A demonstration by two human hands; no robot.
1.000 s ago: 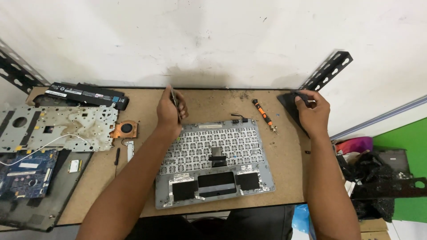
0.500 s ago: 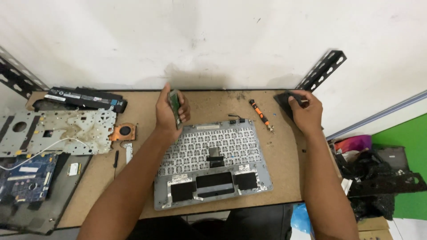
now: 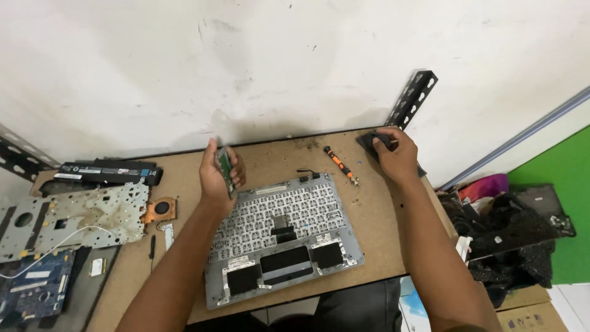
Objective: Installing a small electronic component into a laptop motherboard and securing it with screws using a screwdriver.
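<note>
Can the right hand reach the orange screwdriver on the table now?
Probably yes. The right hand rests on a dark object at the table corner, and the orange screwdriver lies just beside it with only bare tabletop between them.

left hand [image 3: 216, 178]: its palm covers most of the small green board [image 3: 225, 169]; only 1 blurred edge shows, parts too small to tell.
right hand [image 3: 393, 157]: hides most of the dark object [image 3: 369, 141] at the tabletop's [image 3: 381, 240] far corner; what it is cannot be told.
blue circuit board [image 3: 31, 289]: left of the keyboard frame [image 3: 279, 237], cut off by the picture's left and bottom edges.
tabletop: near edge partly hidden by both forearms.
dark clutter [image 3: 510, 233]: right of the keyboard frame, too tangled to tell apart.
</note>
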